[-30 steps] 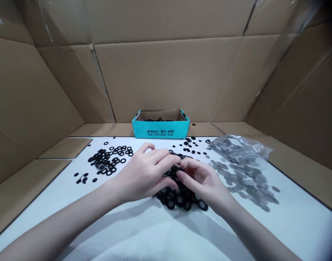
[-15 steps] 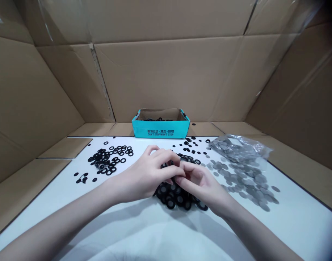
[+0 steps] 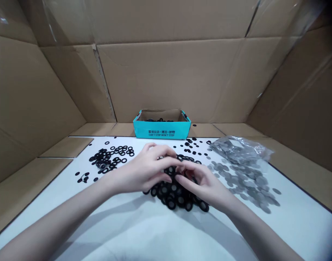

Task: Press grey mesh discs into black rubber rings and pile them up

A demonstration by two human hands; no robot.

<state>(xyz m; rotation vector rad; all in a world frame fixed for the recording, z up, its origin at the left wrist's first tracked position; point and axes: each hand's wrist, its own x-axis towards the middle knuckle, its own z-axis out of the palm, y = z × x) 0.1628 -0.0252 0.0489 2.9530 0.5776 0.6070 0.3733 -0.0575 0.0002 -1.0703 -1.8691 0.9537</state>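
A heap of black rubber rings (image 3: 176, 197) lies in the middle of the white table (image 3: 46, 203). My left hand (image 3: 146, 170) curves over the heap's far left side, its fingertips on the rings. My right hand (image 3: 201, 183) sits on the right side, its fingers bent in close to the left fingertips. Neither hand shows clearly whether it holds a ring, because the fingers hide what lies under them. A looser group of black rings (image 3: 108, 159) lies to the left.
A teal cardboard box (image 3: 162, 129) with black rings inside stands at the table's back edge. Grey metal discs (image 3: 247, 185) are spread at the right, beside a clear plastic bag (image 3: 236, 148). Brown cardboard walls (image 3: 166, 79) surround the table.
The heap has spread further left at its near edge, and more rings show there. My fingers have shifted slightly on top of the heap, and the view has moved a little.
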